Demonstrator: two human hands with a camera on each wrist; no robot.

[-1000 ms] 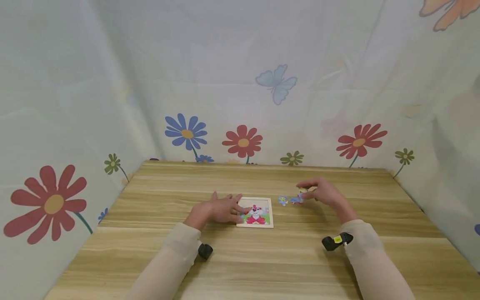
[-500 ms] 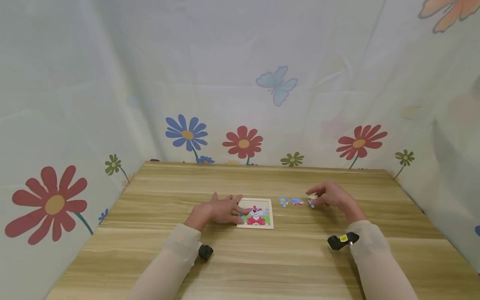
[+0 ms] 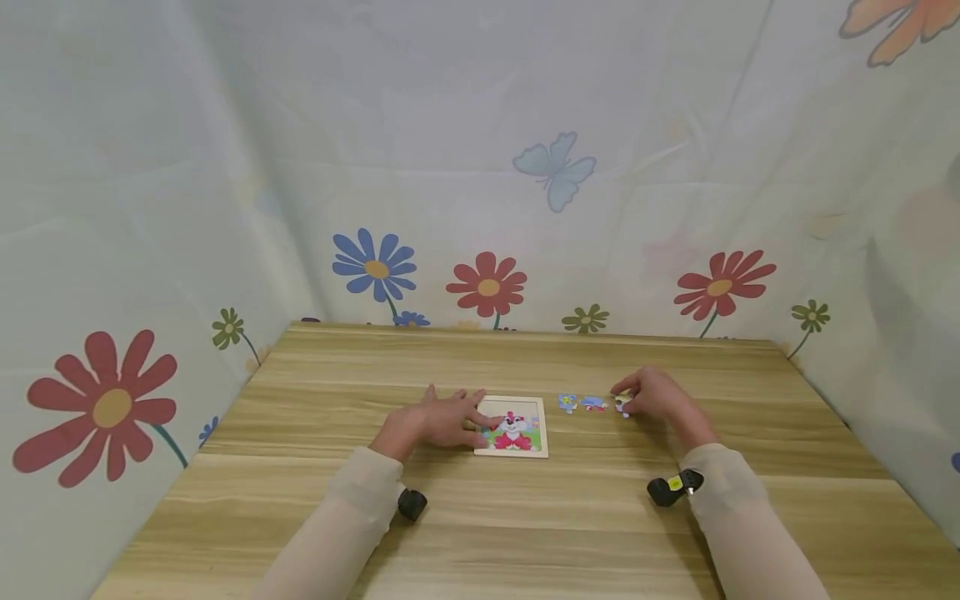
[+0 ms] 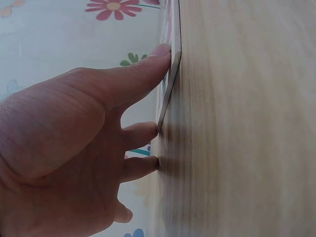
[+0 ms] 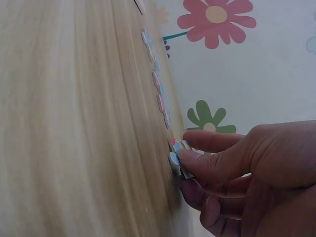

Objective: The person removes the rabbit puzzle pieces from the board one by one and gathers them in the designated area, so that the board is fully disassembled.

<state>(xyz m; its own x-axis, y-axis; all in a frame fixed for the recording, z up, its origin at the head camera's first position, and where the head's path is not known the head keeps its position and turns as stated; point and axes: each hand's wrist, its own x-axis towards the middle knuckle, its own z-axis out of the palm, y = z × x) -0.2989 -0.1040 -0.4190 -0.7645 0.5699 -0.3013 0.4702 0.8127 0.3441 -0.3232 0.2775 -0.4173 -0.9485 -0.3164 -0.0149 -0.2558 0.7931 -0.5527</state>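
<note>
A square wooden puzzle board (image 3: pixel 545 433) with a pink-and-white cartoon animal lies on the table, its top part without pieces. Spread over its left side, my left hand (image 3: pixel 442 418) presses on it with mostly straight fingers; the left wrist view has the thumb on the board's edge (image 4: pixel 174 74). To the right, my right hand (image 3: pixel 660 395) pinches a jigsaw piece (image 5: pixel 177 157) between thumb and fingers, low at the tabletop. Between board and right hand, a blue-and-yellow piece (image 3: pixel 567 402) and a blue-and-pink piece (image 3: pixel 593 403) lie flat in a row.
The wood-grain table (image 3: pixel 495 525) meets a flower-print cloth (image 3: pixel 450 167) at its back and sides. Black wrist cameras sit at the left sleeve (image 3: pixel 337 508) and the right sleeve (image 3: pixel 742 508).
My right hand has moved right with the pinched piece, away from the other two pieces, then down to the tabletop. My left hand has stayed on the board.
</note>
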